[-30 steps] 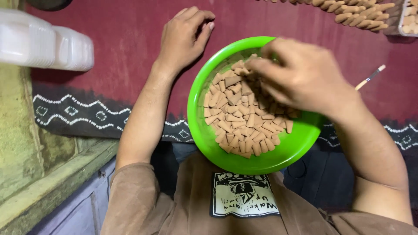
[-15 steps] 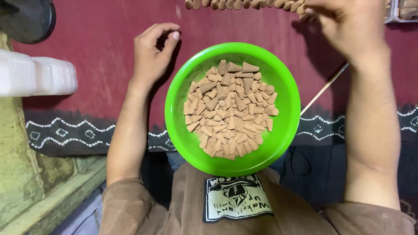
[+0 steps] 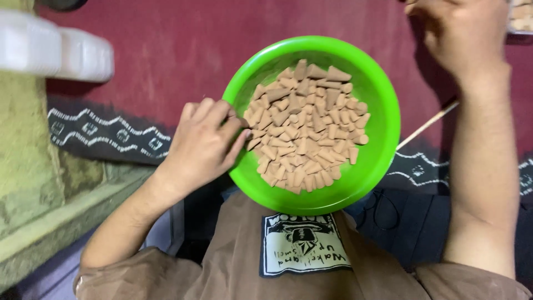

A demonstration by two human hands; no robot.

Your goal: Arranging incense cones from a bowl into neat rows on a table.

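Observation:
A bright green bowl (image 3: 383, 83) sits at the centre, on my lap against the edge of a maroon cloth, and holds a heap of small brown cones (image 3: 305, 128). My left hand (image 3: 202, 144) lies over the bowl's left rim. Its bent fingers are gathered, with the tips touching the cones nearest the rim. Whether it grips a cone is hidden by the fingers. My right hand (image 3: 461, 33) is raised at the top right above the cloth, with its fingertips cut off by the frame edge.
A thin stick (image 3: 427, 125) lies on the maroon cloth (image 3: 166, 50) right of the bowl. A tray corner with more cones (image 3: 522, 16) shows at the top right. White plastic containers (image 3: 55, 53) stand at the top left, above a greenish ledge (image 3: 33, 166).
My left hand has come down from the cloth to the bowl's left rim and onto the cones. My right hand stays up at the top right. The view has shifted closer.

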